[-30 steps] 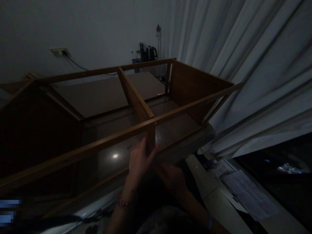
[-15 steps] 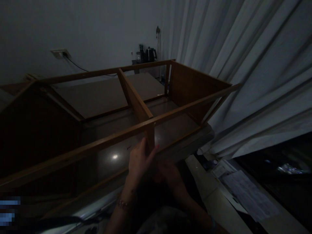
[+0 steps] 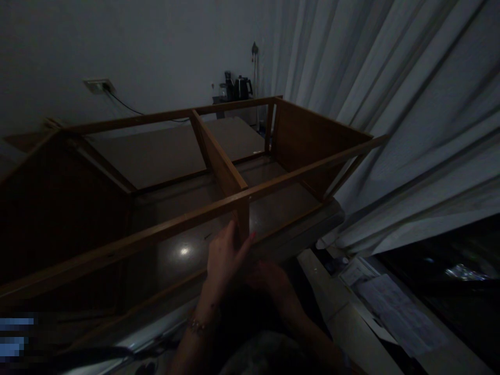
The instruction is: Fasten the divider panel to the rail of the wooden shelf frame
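Note:
A long wooden cabinet frame (image 3: 187, 217) lies across the view, with a divider board (image 3: 222, 159) joining its near and far rails. My left hand (image 3: 224, 255) is closed around the lower part of the upright (image 3: 242, 216) at the divider's near end, its thumb along the right side. Just right of it and lower, at the frame's near edge, my right hand (image 3: 271, 278) is in deep shadow. Its fingers look curled and point left; whatever they hold is too dark to make out.
Beneath the frame is a padded grey surface (image 3: 328, 213). A white curtain (image 3: 390, 114) hangs close on the right, above papers (image 3: 402, 312). Behind the frame stand a dark kettle (image 3: 242, 87) and a wall socket (image 3: 97, 86) with a plugged-in cord.
My left hand keeps its hold on the upright. My right hand has shifted slightly, its fingers a little lower. The view has moved very slightly.

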Demonstrator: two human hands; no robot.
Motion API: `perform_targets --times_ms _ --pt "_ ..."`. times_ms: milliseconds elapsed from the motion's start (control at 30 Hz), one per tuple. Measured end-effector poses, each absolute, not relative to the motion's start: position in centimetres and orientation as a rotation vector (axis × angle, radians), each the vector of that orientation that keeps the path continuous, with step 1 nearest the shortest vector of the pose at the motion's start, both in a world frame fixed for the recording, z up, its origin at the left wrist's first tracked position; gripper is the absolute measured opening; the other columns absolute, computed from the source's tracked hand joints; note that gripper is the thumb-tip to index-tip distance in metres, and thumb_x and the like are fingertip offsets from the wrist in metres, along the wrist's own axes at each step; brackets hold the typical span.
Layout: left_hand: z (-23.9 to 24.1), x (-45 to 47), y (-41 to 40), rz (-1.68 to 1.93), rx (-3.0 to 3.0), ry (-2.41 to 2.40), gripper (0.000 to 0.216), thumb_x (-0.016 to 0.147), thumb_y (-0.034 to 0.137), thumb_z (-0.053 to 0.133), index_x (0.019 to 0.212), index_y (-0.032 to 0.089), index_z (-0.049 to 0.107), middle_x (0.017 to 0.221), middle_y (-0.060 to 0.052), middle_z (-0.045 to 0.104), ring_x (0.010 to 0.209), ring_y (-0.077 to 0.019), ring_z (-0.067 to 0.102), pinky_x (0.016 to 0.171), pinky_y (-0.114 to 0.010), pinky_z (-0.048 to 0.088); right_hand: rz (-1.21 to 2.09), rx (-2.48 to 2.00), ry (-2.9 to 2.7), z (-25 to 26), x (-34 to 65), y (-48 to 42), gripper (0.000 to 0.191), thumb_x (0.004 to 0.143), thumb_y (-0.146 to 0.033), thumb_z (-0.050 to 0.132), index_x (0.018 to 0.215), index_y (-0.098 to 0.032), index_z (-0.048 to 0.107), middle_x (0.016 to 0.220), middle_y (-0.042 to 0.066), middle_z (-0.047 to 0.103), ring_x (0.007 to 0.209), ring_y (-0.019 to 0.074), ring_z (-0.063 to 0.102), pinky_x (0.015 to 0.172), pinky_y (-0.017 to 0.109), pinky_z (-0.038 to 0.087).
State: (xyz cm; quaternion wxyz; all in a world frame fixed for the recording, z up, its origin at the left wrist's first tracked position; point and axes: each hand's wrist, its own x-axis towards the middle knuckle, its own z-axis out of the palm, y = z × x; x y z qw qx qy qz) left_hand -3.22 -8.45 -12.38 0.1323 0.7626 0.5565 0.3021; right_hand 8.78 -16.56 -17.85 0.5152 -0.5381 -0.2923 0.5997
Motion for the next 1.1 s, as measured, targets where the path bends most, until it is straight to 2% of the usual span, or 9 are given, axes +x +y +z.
perform_targets --times_ms 200,300,400,500,633,700,867,1100 --pt "-12.5 -3.2 -8.5 0.9 2.19 1.598 0.041 0.087 0.055 0.046 0.106 0.02 0.055 0.087 -0.005 0.067 0.078 -0.0196 0.064 0.064 -0.028 0.047 1.107 -1.455 -1.043 -17.2 9.8 -17.1 0.028 0.082 -0.048 0.057 0.079 -0.02 0.064 0.081 0.007 0.073 0.076 0.0219 0.07 0.065 0.028 0.053" --pt "-12.6 -3.2 -8.5 0.896 2.181 1.601 0.04 0.087 0.055 0.046 0.106 0.02 0.055 0.087 -0.005 0.067 0.077 -0.0196 0.064 0.064 -0.029 0.047 0.98 -1.522 -1.173 -17.2 10.1 -17.2 0.025 0.087 -0.042 0.051 0.084 -0.021 0.064 0.079 0.005 0.072 0.069 0.0189 0.069 0.061 0.025 0.051" --pt "-12.6 -3.2 -8.4 0.904 2.183 1.607 0.04 0.086 0.055 0.047 0.103 0.019 0.055 0.086 -0.005 0.067 0.077 -0.0196 0.064 0.063 -0.028 0.047 1.049 -1.479 -1.074 -17.8 10.0 -17.1 0.026 0.086 -0.045 0.053 0.092 -0.02 0.058 0.074 0.003 0.07 0.058 0.0161 0.067 0.052 0.023 0.05" --pt "-12.6 -3.2 -8.4 0.912 2.207 1.598 0.04 0.087 0.055 0.046 0.101 0.019 0.055 0.084 -0.005 0.066 0.076 -0.0196 0.064 0.064 -0.029 0.047 1.091 -1.483 -0.982 -18.6 9.9 -16.9 0.034 0.08 -0.05 0.06 0.096 -0.021 0.051 0.069 0.0 0.067 0.048 0.0137 0.061 0.042 0.021 0.045" --pt "-12.6 -3.2 -8.4 0.913 2.233 1.605 0.04 0.087 0.055 0.044 0.101 0.019 0.055 0.087 -0.006 0.067 0.076 -0.0197 0.064 0.064 -0.029 0.047 1.097 -1.558 -1.081 -19.3 10.3 -16.5 0.037 0.08 -0.056 0.057 0.074 -0.02 0.053 0.053 -0.003 0.058 0.04 0.0103 0.053 0.038 0.019 0.036" --pt "-12.6 -3.3 -8.4 0.907 2.232 1.603 0.04 0.087 0.055 0.044 0.101 0.019 0.054 0.087 -0.006 0.067 0.077 -0.0199 0.064 0.065 -0.029 0.047 1.135 -1.549 -1.104 -19.2 10.6 -16.4 0.042 0.081 -0.058 0.055 0.064 -0.02 0.051 0.048 -0.004 0.054 0.04 0.0098 0.05 0.038 0.019 0.035" --pt "-12.4 -3.2 -8.5 0.877 2.194 1.599 0.038 0.087 0.056 0.045 0.098 0.02 0.053 0.084 -0.005 0.067 0.075 -0.0193 0.064 0.063 -0.028 0.046 1.097 -1.52 -1.102 -18.2 10.7 -16.5 0.038 0.083 -0.054 0.055 0.066 -0.021 0.054 0.055 -0.002 0.058 0.048 0.0119 0.053 0.047 0.022 0.039" --pt "-12.2 -3.1 -8.5 0.905 2.192 1.602 0.038 0.087 0.055 0.046 0.101 0.02 0.055 0.085 -0.005 0.067 0.077 -0.0194 0.064 0.064 -0.028 0.046 0.359 -1.676 -1.586 -17.6 11.4 -16.4 0.03 0.088 -0.043 0.054 0.068 -0.021 0.058 0.067 0.003 0.063 0.064 0.0175 0.056 0.067 0.03 0.038"
